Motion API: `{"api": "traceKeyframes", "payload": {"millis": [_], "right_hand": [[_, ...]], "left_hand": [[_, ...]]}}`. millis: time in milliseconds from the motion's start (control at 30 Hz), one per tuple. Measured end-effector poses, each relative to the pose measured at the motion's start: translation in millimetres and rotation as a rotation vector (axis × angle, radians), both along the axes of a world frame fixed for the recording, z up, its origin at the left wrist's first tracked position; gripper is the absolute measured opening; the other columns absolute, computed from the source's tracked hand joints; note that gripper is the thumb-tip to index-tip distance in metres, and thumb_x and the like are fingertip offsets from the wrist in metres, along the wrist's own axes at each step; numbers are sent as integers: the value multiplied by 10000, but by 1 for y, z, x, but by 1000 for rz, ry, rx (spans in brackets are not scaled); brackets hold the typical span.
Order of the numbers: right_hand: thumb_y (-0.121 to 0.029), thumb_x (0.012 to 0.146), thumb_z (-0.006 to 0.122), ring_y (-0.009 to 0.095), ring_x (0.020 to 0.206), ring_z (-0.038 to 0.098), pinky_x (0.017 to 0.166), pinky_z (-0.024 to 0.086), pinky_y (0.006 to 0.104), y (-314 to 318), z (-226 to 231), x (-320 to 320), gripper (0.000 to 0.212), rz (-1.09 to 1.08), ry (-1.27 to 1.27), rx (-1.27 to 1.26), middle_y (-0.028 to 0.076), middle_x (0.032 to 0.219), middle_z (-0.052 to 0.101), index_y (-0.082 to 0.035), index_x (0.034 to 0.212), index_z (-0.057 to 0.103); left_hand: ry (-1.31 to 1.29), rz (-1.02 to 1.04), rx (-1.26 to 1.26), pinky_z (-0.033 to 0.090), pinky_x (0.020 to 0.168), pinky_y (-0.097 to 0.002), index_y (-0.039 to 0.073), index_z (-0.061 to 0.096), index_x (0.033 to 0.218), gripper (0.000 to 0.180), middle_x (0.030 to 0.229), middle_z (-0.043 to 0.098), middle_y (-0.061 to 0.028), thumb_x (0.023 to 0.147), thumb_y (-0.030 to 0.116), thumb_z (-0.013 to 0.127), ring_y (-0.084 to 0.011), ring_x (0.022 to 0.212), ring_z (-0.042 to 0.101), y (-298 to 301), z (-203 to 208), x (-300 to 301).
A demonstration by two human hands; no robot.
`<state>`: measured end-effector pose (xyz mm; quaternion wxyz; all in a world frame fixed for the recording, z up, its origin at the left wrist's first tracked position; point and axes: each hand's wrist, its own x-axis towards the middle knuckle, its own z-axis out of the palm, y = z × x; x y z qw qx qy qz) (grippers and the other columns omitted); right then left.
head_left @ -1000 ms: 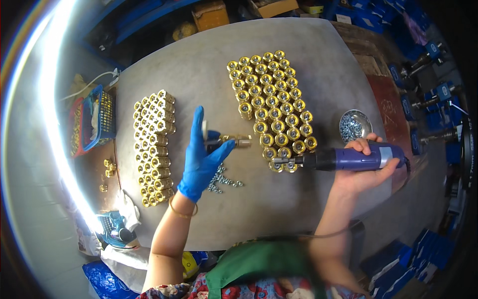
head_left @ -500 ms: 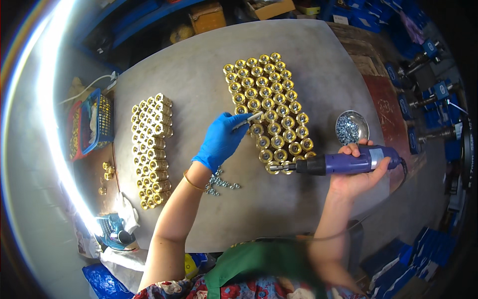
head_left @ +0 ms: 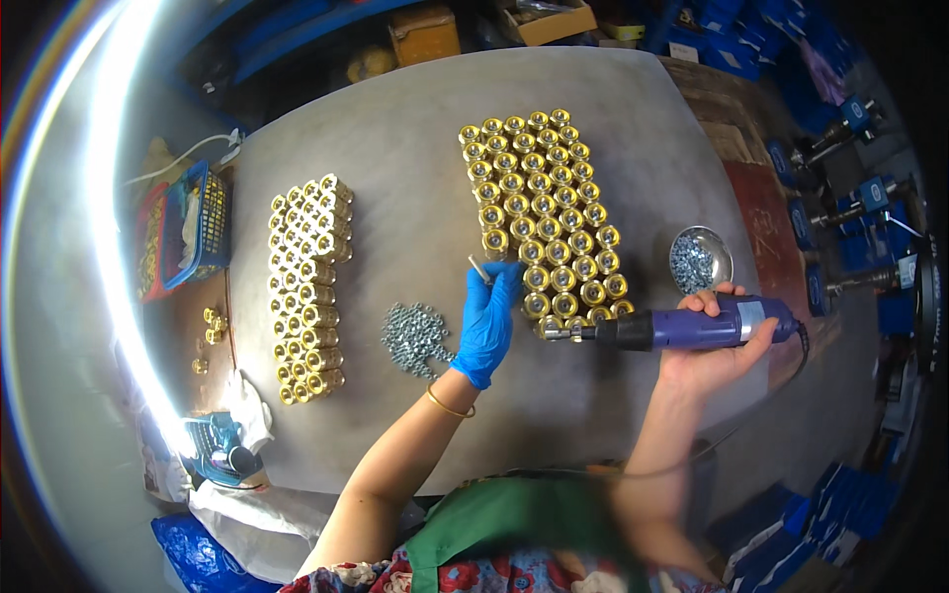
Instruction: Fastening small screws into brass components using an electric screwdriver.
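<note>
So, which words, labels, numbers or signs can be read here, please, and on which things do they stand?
None reads clearly.
Purple power tool: pale label, too small to read.
Blue fixture at right: whitish mark, too small.
Red board: faint pale marks, too blurred.

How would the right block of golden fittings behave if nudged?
The golden fittings look metallic, so probably rigid and heavy for their size. Being round, one might roll if tipped; packed close, they could knock neighbours.
</note>
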<state>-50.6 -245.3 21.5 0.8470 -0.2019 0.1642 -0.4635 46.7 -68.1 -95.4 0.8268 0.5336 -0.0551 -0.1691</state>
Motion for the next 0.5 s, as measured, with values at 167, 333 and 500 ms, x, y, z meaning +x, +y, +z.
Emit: {"api": "traceKeyframes", "payload": {"millis": [167, 333, 500], "right_hand": [[-501, 826, 500, 150, 621, 493, 595, 400, 288, -3, 0, -4, 453, -28, 14, -19, 66, 881, 550, -59, 923, 527], [-493, 831, 496, 149, 628, 487, 605, 399, 288, -2, -2, -4, 447, -11, 22, -22, 64, 876, 547, -58, 930, 508], [-484, 834, 498, 154, 619, 464, 600, 384, 284, 9, -1, 2, 439, 79, 19, -5, 58, 868, 545, -61, 949, 497]], "left_hand": [[16, 73, 50, 439, 756, -256, 53, 455, 1093, 175, 968, 557, -46, 928, 113, 445, -111, 843, 528, 29, 31, -5], [-376, 311, 901, 440, 670, -244, 54, 631, 907, 105, 823, 560, -52, 813, 97, 610, -121, 730, 536, 118, 29, 28], [-421, 249, 1229, 453, 647, -322, 60, 640, 866, 211, 786, 549, -97, 757, 237, 676, -222, 703, 554, 139, 25, 36]]}}
